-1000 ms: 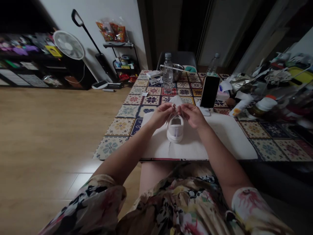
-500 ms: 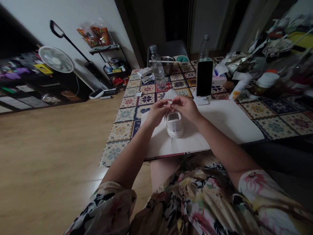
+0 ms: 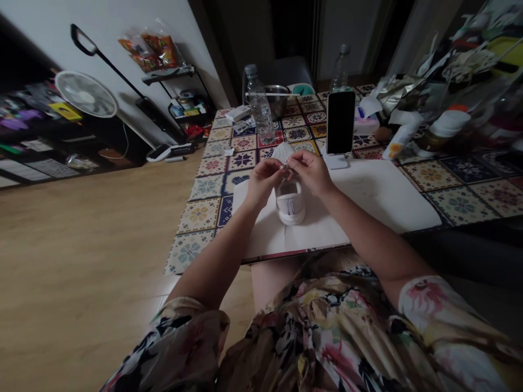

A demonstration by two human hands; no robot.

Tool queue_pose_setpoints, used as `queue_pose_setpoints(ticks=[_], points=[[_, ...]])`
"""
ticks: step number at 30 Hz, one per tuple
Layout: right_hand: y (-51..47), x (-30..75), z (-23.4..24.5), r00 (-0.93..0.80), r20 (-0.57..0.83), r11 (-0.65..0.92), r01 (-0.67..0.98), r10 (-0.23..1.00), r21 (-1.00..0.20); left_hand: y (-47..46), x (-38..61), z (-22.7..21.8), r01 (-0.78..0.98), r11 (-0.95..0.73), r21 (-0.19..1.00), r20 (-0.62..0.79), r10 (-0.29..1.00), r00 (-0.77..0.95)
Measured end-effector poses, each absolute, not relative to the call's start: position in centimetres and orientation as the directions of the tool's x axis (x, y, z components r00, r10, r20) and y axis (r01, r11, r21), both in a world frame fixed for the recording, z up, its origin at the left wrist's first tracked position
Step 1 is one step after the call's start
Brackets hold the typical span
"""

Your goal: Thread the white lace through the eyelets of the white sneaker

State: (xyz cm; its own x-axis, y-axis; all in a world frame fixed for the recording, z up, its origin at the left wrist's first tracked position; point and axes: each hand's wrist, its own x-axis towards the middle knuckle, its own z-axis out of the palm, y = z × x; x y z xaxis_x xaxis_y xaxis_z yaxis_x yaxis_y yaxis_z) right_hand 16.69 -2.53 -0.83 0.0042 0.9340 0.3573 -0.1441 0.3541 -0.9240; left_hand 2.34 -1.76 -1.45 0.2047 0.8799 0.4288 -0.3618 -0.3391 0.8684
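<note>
A white sneaker [image 3: 291,207] stands on a white sheet [image 3: 363,201], its heel toward me and its toe pointing away. Over its tongue area, my left hand [image 3: 262,181] pinches a white shoelace [image 3: 285,165] between thumb and fingers. My right hand [image 3: 314,173] is closed on the same lace from the other side, and the fingertips of both nearly meet. Most of the lace and the middle of the shoe are hidden behind my fingers.
Beyond the shoe stand a clear plastic bottle [image 3: 260,106] and a metal bowl [image 3: 278,100]. A phone [image 3: 340,122] leans on a white stand. At the right are a white tube [image 3: 402,140], a jar [image 3: 443,130] and piled clutter. The patterned tablecloth [image 3: 198,215] reaches the left edge.
My fingertips have shifted slightly, and the white loop of lace that showed between them is now smaller and mostly covered. The view has tilted a little; the sneaker stays in place.
</note>
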Motion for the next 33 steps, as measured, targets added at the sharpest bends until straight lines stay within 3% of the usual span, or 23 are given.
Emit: queue_pose_setpoints(ticks=[12, 22, 30, 33], points=[[-2.71, 16.70, -0.72, -0.028, 0.360, 0.352, -0.154, 0.933, -0.923, -1.69, 2.06, -1.39, -0.316, -0.300, 0.900, 0.382, 0.892, 0.242], [-2.73, 16.82, -0.59, -0.057, 0.256, 0.238, -0.216, 0.965, -0.947, -1.63, 1.94, -1.79, -0.269, -0.319, 0.909, 0.375, 0.908, 0.189], [-2.46, 16.65, -0.89, 0.017, 0.331, 0.330, -0.159, 0.943, -0.931, -1.24, 1.46, -2.22, -0.094, -0.458, 0.884, 0.467, 0.873, 0.139], [-2.47, 16.85, -0.82, 0.022, 0.373, 0.374, -0.074, 0.927, -0.924, -1.44, 1.53, -1.95, -0.101, -0.474, 0.875, 0.484, 0.864, 0.138]])
